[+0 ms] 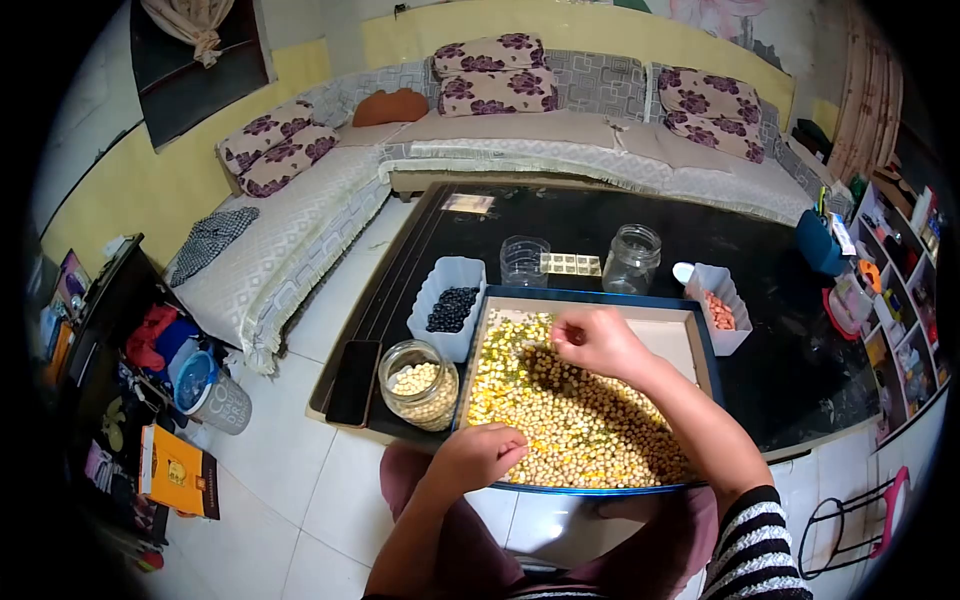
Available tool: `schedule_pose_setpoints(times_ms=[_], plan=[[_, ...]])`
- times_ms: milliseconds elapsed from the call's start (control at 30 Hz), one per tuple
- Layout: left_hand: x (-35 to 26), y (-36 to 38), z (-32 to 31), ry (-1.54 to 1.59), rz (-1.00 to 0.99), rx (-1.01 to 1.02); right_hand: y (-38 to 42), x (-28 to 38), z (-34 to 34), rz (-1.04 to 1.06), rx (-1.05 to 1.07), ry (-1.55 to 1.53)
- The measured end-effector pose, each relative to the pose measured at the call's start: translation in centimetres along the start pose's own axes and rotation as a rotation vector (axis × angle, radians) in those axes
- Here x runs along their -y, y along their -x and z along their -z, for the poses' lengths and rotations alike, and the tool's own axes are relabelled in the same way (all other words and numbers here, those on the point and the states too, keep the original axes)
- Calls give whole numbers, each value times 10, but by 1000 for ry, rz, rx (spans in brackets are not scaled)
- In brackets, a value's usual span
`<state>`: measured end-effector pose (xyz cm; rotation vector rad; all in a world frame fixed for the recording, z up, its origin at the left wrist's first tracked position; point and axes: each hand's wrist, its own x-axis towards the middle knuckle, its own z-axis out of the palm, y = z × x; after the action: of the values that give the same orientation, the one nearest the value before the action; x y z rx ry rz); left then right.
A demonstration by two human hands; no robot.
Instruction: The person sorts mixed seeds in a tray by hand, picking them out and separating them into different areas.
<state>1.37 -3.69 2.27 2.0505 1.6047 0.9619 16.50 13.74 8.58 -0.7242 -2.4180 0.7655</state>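
Observation:
A shallow blue-edged box (700, 345) holds a spread of pale round beans (600, 440) mixed with yellow kernels and small green beans. My right hand (600, 342) is above the upper middle of the spread, its fingers closed; what they hold, if anything, is hidden. At the box's left edge is my left hand (480, 456), fingers curled together near the beans, with their contents too small to make out. A glass jar (432, 408) of pale beans stands left of the box. Behind it, a translucent tub (432, 290) holds black beans (453, 309).
Two clear jars, one left (525, 262) and one right (632, 260), stand behind the box. A tub (735, 335) of reddish nuts is at its right. A phone (354, 383) lies at the table's left edge. A shelf unit (905, 335) borders the right side.

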Motion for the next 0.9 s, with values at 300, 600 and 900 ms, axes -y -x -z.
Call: schedule_pose_setpoints(times_ms=[300,600,900], plan=[[4,0,0,8,13,31,-54,86,-75,445,57,-138],[1,-1,0,-15,19,22,-17,-28,-11,0,-97,-26],[-2,-2,-1,-40,38,-5,25,-98,-19,-229,41,94]])
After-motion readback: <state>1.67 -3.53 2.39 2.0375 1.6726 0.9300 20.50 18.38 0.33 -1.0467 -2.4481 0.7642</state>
